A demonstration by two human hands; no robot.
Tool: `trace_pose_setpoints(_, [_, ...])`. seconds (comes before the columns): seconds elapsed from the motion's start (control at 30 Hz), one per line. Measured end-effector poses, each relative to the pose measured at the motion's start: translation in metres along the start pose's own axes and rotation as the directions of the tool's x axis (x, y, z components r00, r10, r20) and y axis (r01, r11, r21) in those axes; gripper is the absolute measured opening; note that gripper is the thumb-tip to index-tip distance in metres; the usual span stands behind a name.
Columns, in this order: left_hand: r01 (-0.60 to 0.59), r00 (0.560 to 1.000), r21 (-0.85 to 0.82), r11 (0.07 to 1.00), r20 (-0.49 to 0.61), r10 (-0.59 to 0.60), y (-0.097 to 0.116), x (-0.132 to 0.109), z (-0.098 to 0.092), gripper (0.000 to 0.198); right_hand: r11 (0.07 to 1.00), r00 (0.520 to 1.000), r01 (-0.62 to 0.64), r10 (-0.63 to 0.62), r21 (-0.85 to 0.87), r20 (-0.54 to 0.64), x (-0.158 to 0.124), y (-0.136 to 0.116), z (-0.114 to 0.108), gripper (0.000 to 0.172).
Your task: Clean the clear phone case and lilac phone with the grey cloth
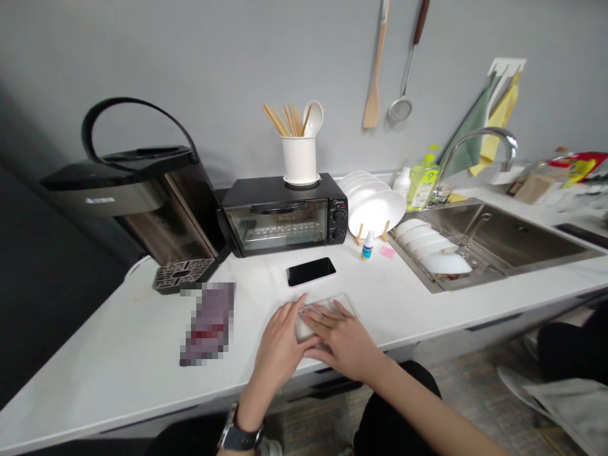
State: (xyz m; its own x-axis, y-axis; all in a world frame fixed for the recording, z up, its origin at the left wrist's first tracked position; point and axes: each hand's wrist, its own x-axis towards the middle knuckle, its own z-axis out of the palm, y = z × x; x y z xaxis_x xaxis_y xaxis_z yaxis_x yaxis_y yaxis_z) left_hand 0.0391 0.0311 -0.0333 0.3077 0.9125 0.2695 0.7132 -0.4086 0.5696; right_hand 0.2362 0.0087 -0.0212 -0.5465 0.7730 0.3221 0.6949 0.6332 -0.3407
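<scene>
Both hands rest on a clear plastic phone case (338,303) lying on the white counter (118,354). My left hand (279,345) curls round the case's near left corner, thumb on the edge. Over the case's middle my right hand (342,339) lies flat, fingers stretched and pressing down. A black smartphone (311,271) lies screen up just beyond the case, untouched.
A blurred dark flat item (209,323) lies to the left. Behind stand a black water dispenser (142,196), a toaster oven (285,215) with a utensil holder (299,158), a plate rack (375,206), a small dropper bottle (367,246) and a steel sink (494,240) with bowls.
</scene>
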Motion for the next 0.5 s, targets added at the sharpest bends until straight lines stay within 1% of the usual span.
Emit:
trace_pose_setpoints(0.1, [0.015,1.000,0.008,1.000,-0.005,-0.015,0.003,0.000,0.001,0.086,0.989,0.994,-0.102,0.097,-0.106,-0.059,-0.010,0.006,-0.007,0.057])
trace_pose_setpoints(0.17, [0.005,1.000,0.018,1.000,0.000,-0.005,0.004,0.001,0.001,0.086,0.985,0.987,-0.148,0.141,-0.084,-0.079,-0.014,0.003,-0.007,0.051])
trace_pose_setpoints(0.2, [-0.004,1.000,0.026,1.000,0.005,0.004,0.004,0.001,0.000,0.086,0.990,0.989,-0.132,0.129,-0.040,-0.078,-0.013,0.000,-0.005,0.050])
trace_pose_setpoints(0.27, [-0.035,0.999,0.033,0.999,0.042,0.033,0.003,0.003,-0.002,0.084,0.997,0.997,-0.042,0.047,0.069,-0.068,-0.007,-0.006,0.000,0.052])
trace_pose_setpoints(0.33, [-0.075,0.994,0.029,0.997,0.085,0.072,0.002,0.003,-0.005,0.082,0.992,0.999,0.036,-0.030,0.125,-0.045,0.003,-0.009,0.004,0.053])
trace_pose_setpoints(0.4, [-0.098,0.991,0.032,0.995,0.097,0.094,0.004,0.002,-0.007,0.080,0.994,0.999,0.050,-0.050,0.092,-0.007,0.008,-0.006,0.001,0.049])
trace_pose_setpoints(0.47, [-0.085,0.995,0.074,0.994,0.067,0.080,0.007,0.001,-0.007,0.078,0.999,0.999,0.042,-0.042,0.003,0.001,0.005,0.004,-0.006,0.051])
trace_pose_setpoints(0.5, [-0.077,0.996,0.090,0.993,0.047,0.073,0.008,0.001,-0.006,0.081,0.999,1.000,0.013,-0.013,-0.052,0.001,0.000,0.009,-0.011,0.050])
